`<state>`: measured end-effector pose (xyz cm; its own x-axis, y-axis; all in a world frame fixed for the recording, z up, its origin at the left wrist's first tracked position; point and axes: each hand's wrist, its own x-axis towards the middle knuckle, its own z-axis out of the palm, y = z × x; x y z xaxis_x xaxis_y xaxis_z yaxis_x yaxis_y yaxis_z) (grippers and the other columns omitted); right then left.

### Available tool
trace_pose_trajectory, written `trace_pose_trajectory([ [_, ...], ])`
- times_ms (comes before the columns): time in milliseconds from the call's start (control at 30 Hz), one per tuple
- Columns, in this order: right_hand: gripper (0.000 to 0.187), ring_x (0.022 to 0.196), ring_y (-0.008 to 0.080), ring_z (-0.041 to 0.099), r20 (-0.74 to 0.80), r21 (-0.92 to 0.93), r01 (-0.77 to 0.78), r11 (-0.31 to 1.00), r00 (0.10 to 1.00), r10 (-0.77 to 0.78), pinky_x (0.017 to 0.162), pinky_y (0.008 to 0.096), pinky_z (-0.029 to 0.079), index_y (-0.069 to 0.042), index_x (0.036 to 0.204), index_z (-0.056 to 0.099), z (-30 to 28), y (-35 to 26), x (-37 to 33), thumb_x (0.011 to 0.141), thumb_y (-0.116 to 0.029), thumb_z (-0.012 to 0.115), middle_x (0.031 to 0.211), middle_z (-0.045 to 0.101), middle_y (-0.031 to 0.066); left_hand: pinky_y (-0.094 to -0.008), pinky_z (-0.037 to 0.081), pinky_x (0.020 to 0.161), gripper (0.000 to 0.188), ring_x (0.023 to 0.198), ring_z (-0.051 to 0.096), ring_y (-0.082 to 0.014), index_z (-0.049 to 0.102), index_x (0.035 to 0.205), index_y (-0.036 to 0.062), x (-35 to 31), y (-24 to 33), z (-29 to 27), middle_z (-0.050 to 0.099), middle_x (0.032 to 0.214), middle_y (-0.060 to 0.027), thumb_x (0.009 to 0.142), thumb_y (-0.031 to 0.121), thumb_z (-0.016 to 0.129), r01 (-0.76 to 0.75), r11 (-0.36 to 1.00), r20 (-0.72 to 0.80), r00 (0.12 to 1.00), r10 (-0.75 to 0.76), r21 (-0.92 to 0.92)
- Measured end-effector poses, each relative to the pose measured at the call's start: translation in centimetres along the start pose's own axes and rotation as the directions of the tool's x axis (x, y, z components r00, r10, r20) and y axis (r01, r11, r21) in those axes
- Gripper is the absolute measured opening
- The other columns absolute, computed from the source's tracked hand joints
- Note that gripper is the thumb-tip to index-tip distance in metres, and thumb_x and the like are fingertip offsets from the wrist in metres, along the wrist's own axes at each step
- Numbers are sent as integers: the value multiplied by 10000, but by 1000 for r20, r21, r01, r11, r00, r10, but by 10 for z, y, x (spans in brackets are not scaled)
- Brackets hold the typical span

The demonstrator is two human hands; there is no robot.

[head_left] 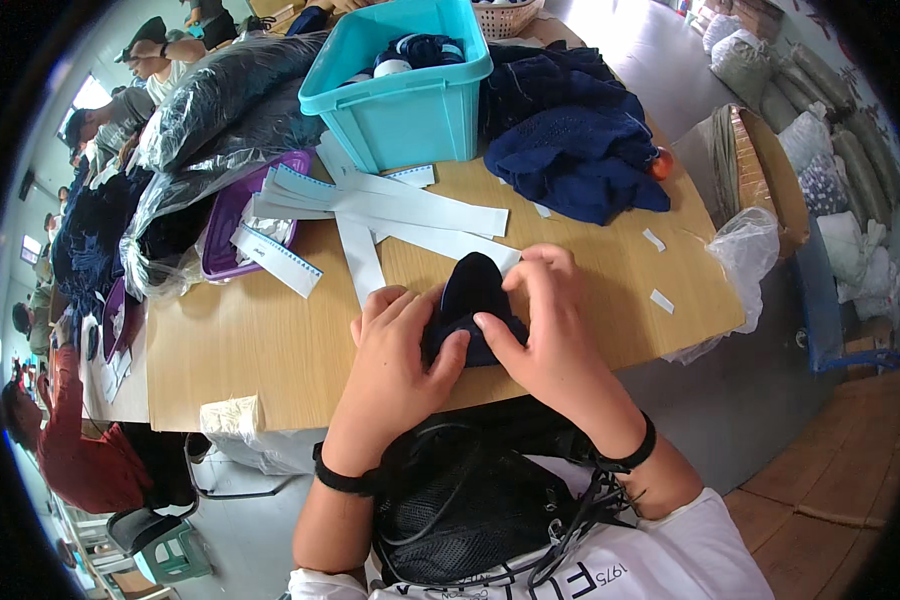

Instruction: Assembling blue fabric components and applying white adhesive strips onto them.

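Observation:
Between my two hands, close to the table's front edge, is a dark navy fabric piece (476,290) whose rounded end points up and away from me. My left hand (402,335) grips its left side, the thumb pressed on the near part. On its right side, the thumb and curled fingers of my right hand (548,320) hold the cloth. Just beyond lie several long white paper strips (410,215) with blue marks, fanned over one another. The piece's underside is hidden.
A turquoise bin (410,125) with dark items stands at the back, beside a heap of navy knit cloth (580,150). Left are a purple basket (220,235) and plastic-wrapped bundles (230,100). An open carton (765,180) stands right of the table. Other people sit far left.

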<state>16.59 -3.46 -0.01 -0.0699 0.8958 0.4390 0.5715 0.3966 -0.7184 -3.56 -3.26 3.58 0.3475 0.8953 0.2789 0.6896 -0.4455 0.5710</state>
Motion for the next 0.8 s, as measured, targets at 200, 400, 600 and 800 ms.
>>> trace_pose_trajectory([
  [200, 578, 1095, 377, 556, -36, -150, 109, 983, 993, -116, 996, 492, 423, -20, 1317, 553, 0, 2, -2, 840, -214, 814, 1112, 652, 132, -428, 365, 1064, 402, 1199, 522, -339, 665, 1245, 8, 1, -3, -6, 632, 1145, -152, 902, 199, 753, 25, 1000, 149, 989, -26, 11],
  [400, 573, 1085, 352, 569, -19, -154, 123, 980, 992, -128, 976, 482, 447, -14, 1335, 588, -5, -8, 1, 838, -202, 801, 1057, 699, 127, -451, 392, 1072, 477, 1211, 531, -348, 647, 1320, 11, -3, -6, -6, 601, 1303, -168, 900, 201, 773, 51, 997, 122, 992, -44, -57],
  [600, 419, 1007, 358, 618, 24, -55, 39, 998, 999, -38, 913, 466, 491, -21, 1224, 659, -7, -9, 1, 849, -163, 778, 1018, 696, 149, -457, 440, 1054, 507, 1207, 551, -352, 639, 1345, 24, -4, -7, -1, 582, 1387, -168, 891, 188, 791, 93, 994, 107, 991, -86, -65],
  [800, 279, 928, 375, 655, 37, 180, 54, 982, 997, -61, 802, 449, 534, -20, 1127, 651, -8, -10, 2, 866, -76, 731, 991, 684, 168, -466, 241, 1152, 386, 1364, 501, -311, 699, 1250, 90, -3, -2, -3, 665, 1253, -111, 877, 163, 770, 154, 950, 90, 987, -134, -271],
])
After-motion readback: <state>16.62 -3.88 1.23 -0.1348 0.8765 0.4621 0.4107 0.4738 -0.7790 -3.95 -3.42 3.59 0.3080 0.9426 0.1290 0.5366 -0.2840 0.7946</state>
